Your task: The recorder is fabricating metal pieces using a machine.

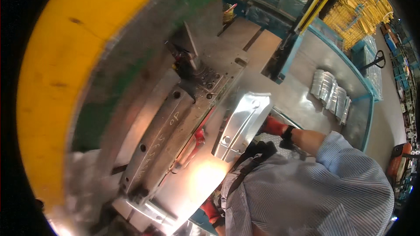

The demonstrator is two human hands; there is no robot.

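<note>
A shiny stamped sheet-metal panel (246,120), with raised ridges and round holes, lies tilted in front of my body. My right hand (274,126), in a red glove, grips its right edge; part of the fingers is hidden behind the metal. Near the lower edge of the view is my left hand (211,209), also red-gloved, beside a brightly glaring metal surface. Its fingers are mostly hidden, and I cannot tell what it touches. To the left sits a dark steel forming die (159,131) with holes and chalk-like marks on it.
A blue-framed metal table (302,91) at the right bears a stack of formed metal parts (330,94). A yellow-and-black post (317,6) stands behind. Yellow pieces fill a wire cage (354,8). A large yellow machine surface (70,57) curves along the left.
</note>
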